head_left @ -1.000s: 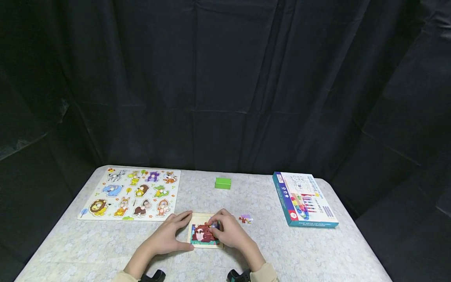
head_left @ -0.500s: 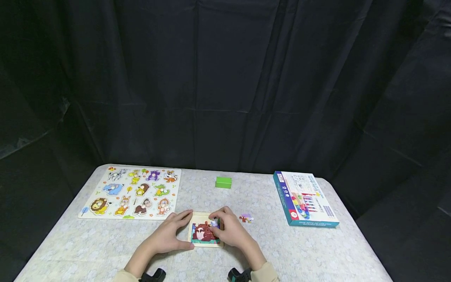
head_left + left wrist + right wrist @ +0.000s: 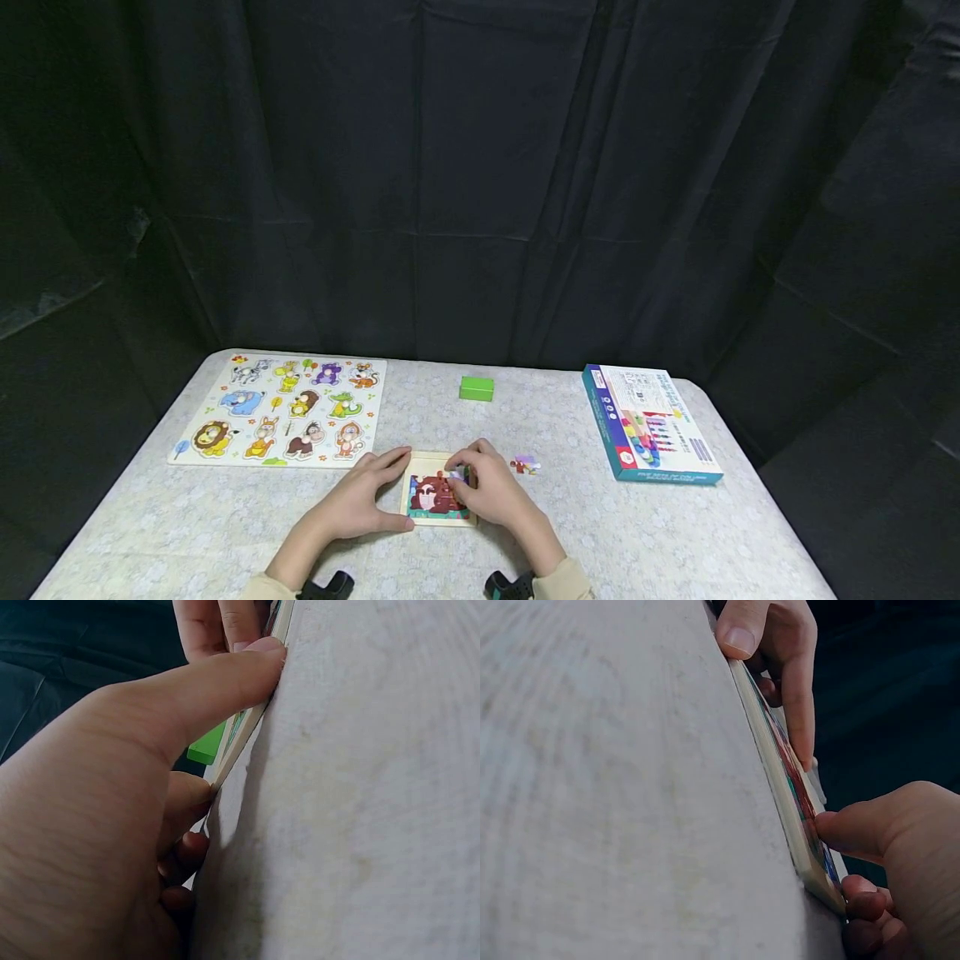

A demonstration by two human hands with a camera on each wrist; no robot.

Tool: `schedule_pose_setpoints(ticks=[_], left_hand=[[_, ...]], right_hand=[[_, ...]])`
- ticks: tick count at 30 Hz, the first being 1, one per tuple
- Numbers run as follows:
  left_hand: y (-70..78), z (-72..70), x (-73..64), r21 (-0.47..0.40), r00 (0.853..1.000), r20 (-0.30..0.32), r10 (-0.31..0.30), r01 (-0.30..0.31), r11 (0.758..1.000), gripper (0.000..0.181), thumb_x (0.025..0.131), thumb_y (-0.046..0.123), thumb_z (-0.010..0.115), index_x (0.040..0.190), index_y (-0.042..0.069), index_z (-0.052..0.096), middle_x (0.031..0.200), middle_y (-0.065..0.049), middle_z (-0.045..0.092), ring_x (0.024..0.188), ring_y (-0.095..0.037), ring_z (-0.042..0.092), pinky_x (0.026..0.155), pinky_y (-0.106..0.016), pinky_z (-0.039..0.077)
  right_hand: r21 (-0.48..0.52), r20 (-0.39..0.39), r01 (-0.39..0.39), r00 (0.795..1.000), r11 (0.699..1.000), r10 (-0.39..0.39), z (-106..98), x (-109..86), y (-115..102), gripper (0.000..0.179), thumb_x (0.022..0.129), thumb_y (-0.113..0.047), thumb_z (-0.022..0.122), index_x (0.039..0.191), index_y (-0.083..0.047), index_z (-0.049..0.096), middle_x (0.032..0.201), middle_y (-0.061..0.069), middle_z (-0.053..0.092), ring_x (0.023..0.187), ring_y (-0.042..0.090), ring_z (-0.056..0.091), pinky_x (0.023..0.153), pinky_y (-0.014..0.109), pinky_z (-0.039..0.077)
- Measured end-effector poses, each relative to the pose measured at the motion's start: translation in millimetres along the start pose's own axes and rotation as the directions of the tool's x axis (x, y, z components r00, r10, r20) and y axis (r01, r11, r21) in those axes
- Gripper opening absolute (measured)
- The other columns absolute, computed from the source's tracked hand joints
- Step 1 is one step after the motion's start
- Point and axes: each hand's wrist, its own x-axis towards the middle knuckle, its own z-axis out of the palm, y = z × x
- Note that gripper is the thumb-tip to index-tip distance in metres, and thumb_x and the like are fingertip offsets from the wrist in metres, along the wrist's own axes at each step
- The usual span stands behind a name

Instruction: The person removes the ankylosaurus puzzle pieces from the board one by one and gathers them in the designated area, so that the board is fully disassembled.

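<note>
A small wooden jigsaw tray [image 3: 441, 522] lies on the table before me, a brown animal picture filling most of it. My left hand [image 3: 362, 498] holds the tray at its left side, thumb at the near corner and forefinger at the far one. Over the tray's right side, my right hand [image 3: 491, 492] has its thumb and forefinger at a pale purple puzzle piece [image 3: 457, 475] in the upper right of the picture. In the right wrist view the right thumb [image 3: 847, 827] rests on the picture, and the other fingers curl beside the tray edge. The right hand hides part of the picture.
Loose puzzle pieces [image 3: 526, 465] lie just right of the tray. A green block [image 3: 477, 388] stands behind it. A large animal puzzle board [image 3: 281, 454] is at the left back, a boxed game [image 3: 652, 425] at the right. A black curtain [image 3: 480, 183] hangs behind the table.
My right thumb and forefinger have shifted slightly, and the pale purple piece between them now sits lower, flatter in the picture. The left hand keeps its place on the tray.
</note>
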Motion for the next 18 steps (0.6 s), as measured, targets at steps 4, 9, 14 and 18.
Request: schedule_pose_setpoints(ticks=[4, 9, 14, 18], left_hand=[[-0.3, 0.4, -0.2, 0.007, 1.0, -0.003, 0.0, 0.0, 1.0, 0.104, 0.075, 0.051, 0.092, 0.155, 0.0, 0.051, 0.166, -0.009, 0.046, 0.121, -0.018, 0.051, 0.111, -0.05, 0.046], [0.2, 0.3, -0.5, 0.003, 1.0, -0.006, -0.002, 0.002, 1.0, 0.104, 0.074, 0.05, 0.093, 0.155, 0.001, 0.052, 0.166, -0.009, 0.046, 0.122, -0.019, 0.051, 0.112, -0.05, 0.046], [1.0, -0.5, -1.3, -0.004, 1.0, -0.008, -0.008, 0.008, 1.0, 0.104, 0.074, 0.051, 0.093, 0.155, 0.001, 0.052, 0.166, -0.009, 0.046, 0.124, -0.02, 0.051, 0.112, -0.052, 0.045], [0.6, -0.3, -0.8, 0.0, 1.0, -0.009, -0.006, 0.006, 1.0, 0.104, 0.074, 0.051, 0.093, 0.155, 0.001, 0.052, 0.166, -0.008, 0.046, 0.124, -0.02, 0.051, 0.112, -0.052, 0.046]], right_hand=[[0.015, -0.007, 0.006, 1.0, 1.0, -0.006, -1.0, -0.5, 0.8, 0.011, 0.092, -0.013, 0.077, 0.103, -0.012, 0.076, 0.104, 0.002, 0.059, 0.075, 0.007, 0.047, 0.065, 0.024, 0.045], [0.025, 0.019, -0.014, 1.0, 1.0, 0.013, -2.0, -1.1, -0.3, 0.011, 0.093, -0.01, 0.074, 0.104, -0.01, 0.073, 0.107, 0.004, 0.058, 0.075, 0.007, 0.047, 0.065, 0.025, 0.045], [0.027, 0.04, -0.036, 0.999, 0.999, 0.035, -0.8, -0.9, -3.8, 0.011, 0.095, -0.007, 0.071, 0.106, -0.01, 0.07, 0.115, 0.007, 0.055, 0.082, 0.011, 0.049, 0.072, 0.028, 0.046], [0.027, 0.038, -0.038, 0.999, 0.999, 0.037, -0.4, -1.2, -4.8, 0.01, 0.097, -0.006, 0.07, 0.105, -0.011, 0.068, 0.119, 0.01, 0.052, 0.079, 0.011, 0.048, 0.072, 0.028, 0.044]])
